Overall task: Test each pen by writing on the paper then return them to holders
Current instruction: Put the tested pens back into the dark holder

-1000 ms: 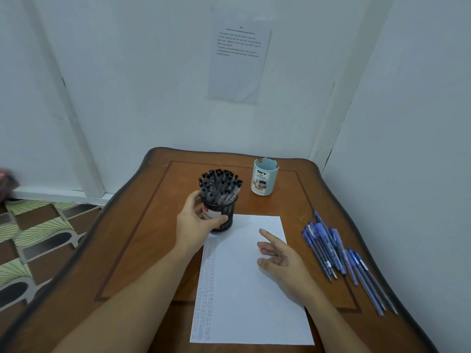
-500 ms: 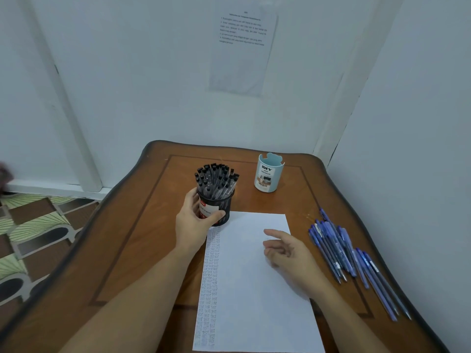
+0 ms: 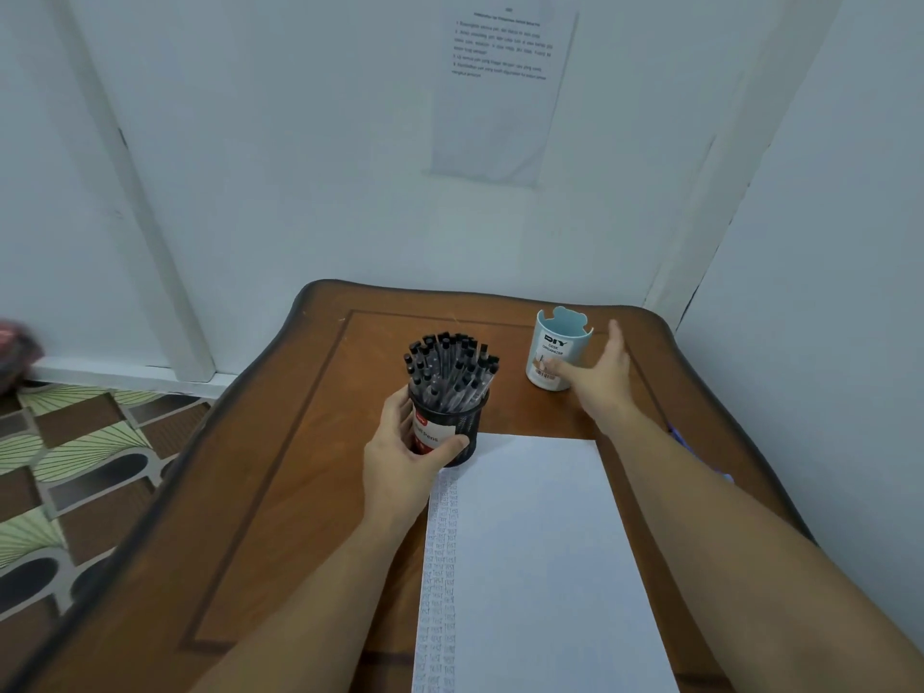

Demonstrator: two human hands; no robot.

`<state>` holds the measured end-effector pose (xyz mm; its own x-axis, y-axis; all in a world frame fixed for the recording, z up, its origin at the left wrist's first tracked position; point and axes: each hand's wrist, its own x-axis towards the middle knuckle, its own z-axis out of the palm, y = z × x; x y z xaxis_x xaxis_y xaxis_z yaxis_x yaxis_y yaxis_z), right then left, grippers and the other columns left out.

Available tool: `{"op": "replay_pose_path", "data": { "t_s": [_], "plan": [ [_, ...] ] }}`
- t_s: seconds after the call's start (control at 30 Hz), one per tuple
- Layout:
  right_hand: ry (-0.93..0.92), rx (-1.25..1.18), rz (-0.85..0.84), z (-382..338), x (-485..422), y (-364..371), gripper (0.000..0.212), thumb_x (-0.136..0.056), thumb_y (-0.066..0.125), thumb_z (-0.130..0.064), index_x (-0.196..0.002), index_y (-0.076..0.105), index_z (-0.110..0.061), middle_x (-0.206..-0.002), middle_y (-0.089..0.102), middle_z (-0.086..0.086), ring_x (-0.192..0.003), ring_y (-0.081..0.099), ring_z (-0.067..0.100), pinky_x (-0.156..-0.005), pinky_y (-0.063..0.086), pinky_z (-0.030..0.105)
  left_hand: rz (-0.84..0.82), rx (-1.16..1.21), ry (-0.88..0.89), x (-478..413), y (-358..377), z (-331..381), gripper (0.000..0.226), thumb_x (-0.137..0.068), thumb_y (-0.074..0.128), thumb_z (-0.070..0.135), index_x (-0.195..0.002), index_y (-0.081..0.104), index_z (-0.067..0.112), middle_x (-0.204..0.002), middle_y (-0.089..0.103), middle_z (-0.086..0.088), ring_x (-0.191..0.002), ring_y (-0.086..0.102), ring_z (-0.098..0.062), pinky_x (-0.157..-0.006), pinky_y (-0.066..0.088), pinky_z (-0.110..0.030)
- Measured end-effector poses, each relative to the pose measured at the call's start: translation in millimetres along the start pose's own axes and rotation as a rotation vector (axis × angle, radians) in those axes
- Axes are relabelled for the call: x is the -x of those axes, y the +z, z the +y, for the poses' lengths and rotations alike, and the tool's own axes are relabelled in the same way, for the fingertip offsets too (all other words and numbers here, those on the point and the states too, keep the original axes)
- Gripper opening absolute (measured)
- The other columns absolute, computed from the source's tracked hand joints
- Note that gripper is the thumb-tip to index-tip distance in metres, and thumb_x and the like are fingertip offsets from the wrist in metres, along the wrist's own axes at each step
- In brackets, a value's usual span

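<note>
A black mesh holder (image 3: 462, 422) full of black pens (image 3: 450, 367) stands at the top left corner of the white paper (image 3: 530, 557). My left hand (image 3: 405, 457) grips the holder, thumb across its front. My right hand (image 3: 602, 372) is stretched out at the light blue holder (image 3: 555, 342), fingers straight beside it and thumb touching its lower front. The paper carries a column of small writing down its left edge. My right forearm hides nearly all of the blue pens (image 3: 675, 432) lying at the right.
The wooden table (image 3: 310, 442) sits in a corner, with white walls behind and to the right. A printed sheet (image 3: 500, 87) hangs on the back wall. Patterned floor (image 3: 75, 457) shows to the left, beyond the table's curved edge.
My right hand left the paper and moved up and right to the light blue holder. My left hand kept hold of the black holder. The camera tilted slightly.
</note>
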<state>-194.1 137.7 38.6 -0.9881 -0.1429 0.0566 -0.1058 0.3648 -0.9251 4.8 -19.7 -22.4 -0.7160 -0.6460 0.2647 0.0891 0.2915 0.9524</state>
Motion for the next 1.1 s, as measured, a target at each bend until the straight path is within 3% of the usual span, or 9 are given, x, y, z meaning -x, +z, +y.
{"op": "replay_pose_path", "data": {
  "t_s": [0.1, 0.27, 0.47, 0.57, 0.7, 0.87, 1.0, 1.1],
  "plan": [
    [0.095, -0.111, -0.055, -3, -18, 11, 0.119, -0.073, 0.088, -0.023, -0.158, 0.005, -0.03, -0.161, 0.026, 0.006, -0.146, 0.032, 0.031, -0.111, 0.04, 0.055, 0.0, 0.004, 0.004, -1, 0, -2, 0.074, -0.07, 0.087, 0.02, -0.127, 0.046, 0.043, -0.108, 0.056, 0.045, -0.103, 0.054, 0.019, -0.08, 0.044, -0.004],
    [0.103, -0.221, -0.047, 1, -23, 24, 0.087, -0.077, 0.085, -0.019, -0.148, 0.034, -0.022, -0.143, 0.052, 0.003, -0.127, 0.052, 0.021, -0.106, 0.047, 0.044, -0.001, 0.005, 0.017, -1, 0, -3, 0.073, -0.07, 0.087, 0.019, -0.128, 0.047, 0.042, -0.109, 0.056, 0.046, -0.104, 0.055, 0.019, -0.08, 0.043, -0.003],
    [0.082, -0.199, -0.091, 0, -3, 4, 0.076, -0.078, 0.084, -0.026, -0.141, 0.041, -0.024, -0.119, 0.056, -0.009, -0.11, 0.057, 0.015, -0.092, 0.056, 0.045, 0.005, -0.002, 0.007, -2, -1, -4, 0.073, -0.07, 0.087, 0.022, -0.128, 0.047, 0.042, -0.11, 0.056, 0.04, -0.104, 0.054, 0.019, -0.084, 0.044, -0.009],
    [0.047, -0.241, -0.13, 1, 17, -15, 0.073, -0.077, 0.083, -0.025, -0.138, 0.044, -0.025, -0.118, 0.06, -0.009, -0.112, 0.061, 0.015, -0.089, 0.058, 0.041, 0.007, -0.008, 0.009, -2, -1, -1, 0.072, -0.071, 0.086, 0.023, -0.126, 0.045, 0.044, -0.108, 0.053, 0.042, -0.1, 0.051, 0.023, -0.083, 0.043, -0.01],
    [-0.058, -0.244, -0.182, 6, 58, -40, 0.062, -0.078, 0.082, -0.019, -0.128, 0.047, -0.029, -0.112, 0.061, -0.016, -0.105, 0.061, 0.007, -0.081, 0.056, 0.023, -0.01, -0.018, 0.015, 2, -1, 3, 0.072, -0.075, 0.084, 0.023, -0.134, 0.045, 0.035, -0.113, 0.051, 0.036, -0.106, 0.053, 0.008, -0.088, 0.043, -0.013],
    [-0.076, -0.24, -0.148, 25, 93, -55, 0.066, -0.077, 0.083, -0.022, -0.131, 0.045, -0.03, -0.117, 0.059, -0.018, -0.111, 0.059, 0.007, -0.092, 0.053, 0.027, -0.015, -0.03, 0.029, 6, 0, 5, 0.073, -0.077, 0.083, 0.022, -0.138, 0.043, 0.03, -0.123, 0.053, 0.021, -0.114, 0.053, -0.005, -0.096, 0.045, -0.024],
    [-0.065, -0.261, -0.198, 37, 112, -56, 0.069, -0.076, 0.083, -0.02, -0.134, 0.047, -0.026, -0.117, 0.062, -0.017, -0.109, 0.06, 0.002, -0.079, 0.054, 0.017, -0.012, -0.03, 0.021, 7, 0, 6, 0.073, -0.076, 0.083, 0.021, -0.136, 0.044, 0.031, -0.122, 0.054, 0.02, -0.114, 0.054, -0.007, -0.097, 0.047, -0.028],
    [-0.069, -0.256, -0.226, 42, 120, -52, 0.071, -0.076, 0.084, -0.021, -0.136, 0.045, -0.029, -0.119, 0.061, -0.019, -0.109, 0.058, 0.001, -0.078, 0.053, 0.017, -0.013, -0.022, 0.015, 6, 1, 7, 0.072, -0.076, 0.083, 0.02, -0.136, 0.044, 0.03, -0.122, 0.054, 0.019, -0.113, 0.055, -0.006, -0.097, 0.046, -0.026]
  ]
}}
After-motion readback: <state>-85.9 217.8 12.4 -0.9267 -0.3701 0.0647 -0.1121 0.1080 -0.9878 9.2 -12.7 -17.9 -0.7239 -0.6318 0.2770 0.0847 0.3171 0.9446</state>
